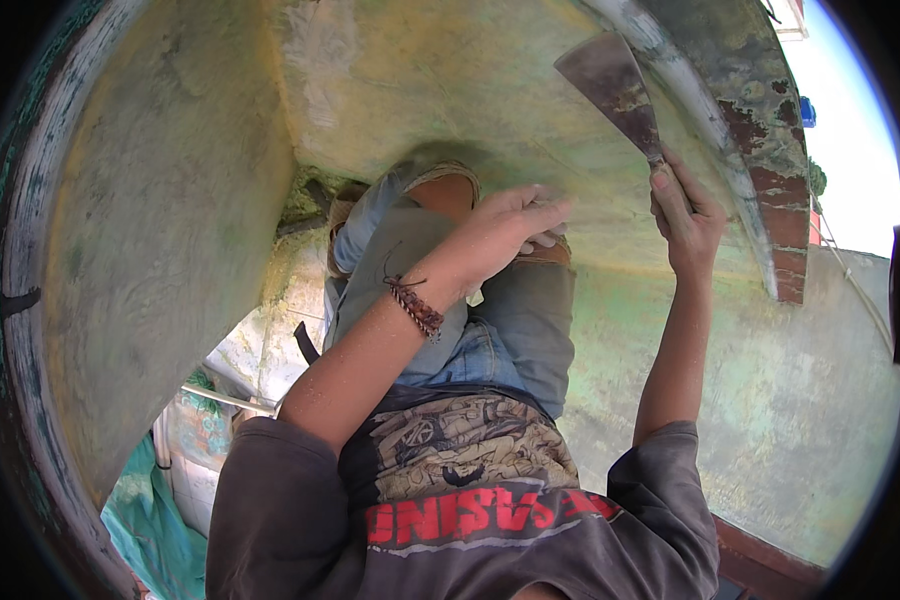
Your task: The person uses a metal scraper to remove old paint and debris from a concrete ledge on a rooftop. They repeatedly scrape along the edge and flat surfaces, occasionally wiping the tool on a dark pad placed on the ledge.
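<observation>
Upper right, the right hand (688,215) gripped the scraper (615,95), fingers wrapped round it; mid-frame, the left hand (520,225) was empty, fingers loosely bent. The wall (420,90) looked mostly smooth, though patchy; flaking paint remained on the board (780,190), upper right.

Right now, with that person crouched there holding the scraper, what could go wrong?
First, the scraper in the right hand has an uncovered blade, so a slip might cut the ungloved left hand. Second, the loose cords dangling from the bracelet on the left wrist could perhaps snag on something.
</observation>
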Available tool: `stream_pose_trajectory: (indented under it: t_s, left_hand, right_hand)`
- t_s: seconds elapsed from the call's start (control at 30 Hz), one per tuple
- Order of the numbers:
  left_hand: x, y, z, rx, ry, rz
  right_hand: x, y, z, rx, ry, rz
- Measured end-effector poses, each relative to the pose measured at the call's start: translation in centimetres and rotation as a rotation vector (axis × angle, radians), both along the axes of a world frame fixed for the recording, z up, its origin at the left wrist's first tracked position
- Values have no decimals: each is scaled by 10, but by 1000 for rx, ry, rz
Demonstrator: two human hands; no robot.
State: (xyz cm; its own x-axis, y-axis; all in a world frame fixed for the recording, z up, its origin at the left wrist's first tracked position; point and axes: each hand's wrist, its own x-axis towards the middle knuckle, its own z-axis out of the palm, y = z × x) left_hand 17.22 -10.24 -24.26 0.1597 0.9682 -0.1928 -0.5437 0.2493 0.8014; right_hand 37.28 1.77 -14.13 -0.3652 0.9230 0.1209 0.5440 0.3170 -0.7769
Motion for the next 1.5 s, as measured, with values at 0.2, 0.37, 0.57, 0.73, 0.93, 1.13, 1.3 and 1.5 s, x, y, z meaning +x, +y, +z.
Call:
stream_pose_trajectory:
  t_s: [0.2, 0.37, 0.57, 0.73, 0.93, 1.13, 1.3, 1.5]
  left_hand:
    - [14, 57, 38, 112, -177, 267]
    - [27, 79, 45, 154, -397, 381]
    - [36, 82, 39, 173, -529, 291]
    - [56, 88, 48, 108, -581, 309]
    - [5, 81, 31, 204, -446, 428]
    - [18, 66, 49, 187, -459, 553]
    - [-23, 69, 45, 199, -389, 731]
    - [11, 69, 55, 129, -411, 682]
  right_hand:
    - [-9, -9, 0, 1, 15, 13]
    - [-44, -10, -5, -9, 58, 41]
    - [-20, -21, 0, 56, -33, -27]
    - [0, -8, 1, 73, -18, 3]
    - [-57, -19, -10, 80, 2, 57]
    - [-55, -23, 13, -130, -28, -4]
    - [-117, -32, 6, -90, 123, 128]
    - [-79, -28, 16, -178, 76, 74]
